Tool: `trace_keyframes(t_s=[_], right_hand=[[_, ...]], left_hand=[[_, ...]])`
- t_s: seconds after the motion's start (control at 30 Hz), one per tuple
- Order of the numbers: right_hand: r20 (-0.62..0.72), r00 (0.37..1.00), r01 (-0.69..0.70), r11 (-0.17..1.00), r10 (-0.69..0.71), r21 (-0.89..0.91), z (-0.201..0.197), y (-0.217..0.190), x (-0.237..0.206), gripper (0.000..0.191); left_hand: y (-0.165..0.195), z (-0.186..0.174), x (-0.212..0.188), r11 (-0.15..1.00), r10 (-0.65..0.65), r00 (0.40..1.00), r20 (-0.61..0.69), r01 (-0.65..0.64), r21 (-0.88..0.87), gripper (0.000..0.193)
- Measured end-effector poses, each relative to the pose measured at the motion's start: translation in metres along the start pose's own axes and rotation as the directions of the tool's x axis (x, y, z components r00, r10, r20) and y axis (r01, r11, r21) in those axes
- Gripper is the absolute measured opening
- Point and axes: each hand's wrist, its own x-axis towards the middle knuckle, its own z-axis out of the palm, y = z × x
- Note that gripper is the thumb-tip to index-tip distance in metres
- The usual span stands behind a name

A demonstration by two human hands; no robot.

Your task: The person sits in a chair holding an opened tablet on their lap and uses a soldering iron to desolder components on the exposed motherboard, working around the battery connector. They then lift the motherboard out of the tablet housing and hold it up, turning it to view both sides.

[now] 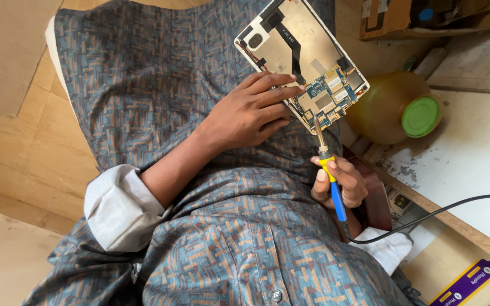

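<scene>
1. The left hand (245,113) gripped an opened tablet (299,56) by its lower long edge, fingers pressed flat across the bare back and thumb hidden under it. Probable reason: it braced the tablet against the lap and kept the insides facing up.
2. The circuit board (327,96) sat at the tablet's end just past the left fingertips, on the side toward the right hand. It was left uncovered, so the tip had a free path.
3. The right hand (338,181) was closed around a soldering iron (331,175), pinching the yellow collar with the blue handle running back through the palm. A pencil-style hold, likely for fine control.
4. The iron's metal tip pointed up from the grip to the board's near edge. Whether it touched was unclear.
5. A black cable (438,212) trailed from the handle's rear, out to the right of the grip, clear of both hands.
6. Beyond the right hand: a yellowish jug with a green cap (421,116), lying on its side just beside the tablet's board end.
7. Below and right of the grip: a purple box (469,282) on the wooden ledge.
</scene>
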Motion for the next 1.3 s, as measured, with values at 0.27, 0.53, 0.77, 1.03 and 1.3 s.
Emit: trace_keyframes(t_s=[0.27, 0.53, 0.77, 1.03, 1.3], right_hand=[[0.003, 0.997, 0.079, 0.997, -0.079, 0.019, -0.003, 0.006, -0.003, 0.022], [-0.089, 0.983, -0.131, 0.949, 0.163, 0.288, -0.006, 0.003, -0.020, 0.041], [-0.246, 0.919, -0.174, 0.876, 0.309, 0.450, -0.052, -0.023, 0.056, 0.030], [-0.590, 0.776, -0.111, 0.969, 0.224, 0.222, -0.181, -0.009, 0.179, 0.039], [-0.491, 0.793, -0.168, 0.904, 0.361, 0.393, -0.252, 0.061, 0.397, 0.028]], left_hand=[[-0.001, -0.014, 0.008, 0.991, -0.133, 0.984, -0.119, 0.130, -0.029, 0.020], [-0.047, -0.032, 0.042, 0.741, -0.668, 0.691, -0.277, 0.578, -0.343, 0.055], [-0.047, -0.029, 0.065, 0.314, -0.780, 0.593, 0.201, 0.648, -0.693, 0.033], [-0.022, -0.043, 0.081, -0.042, -0.729, 0.585, 0.357, 0.481, -0.875, 0.029], [-0.005, -0.054, 0.082, -0.100, -0.670, 0.646, 0.365, 0.409, -0.907, 0.027]])
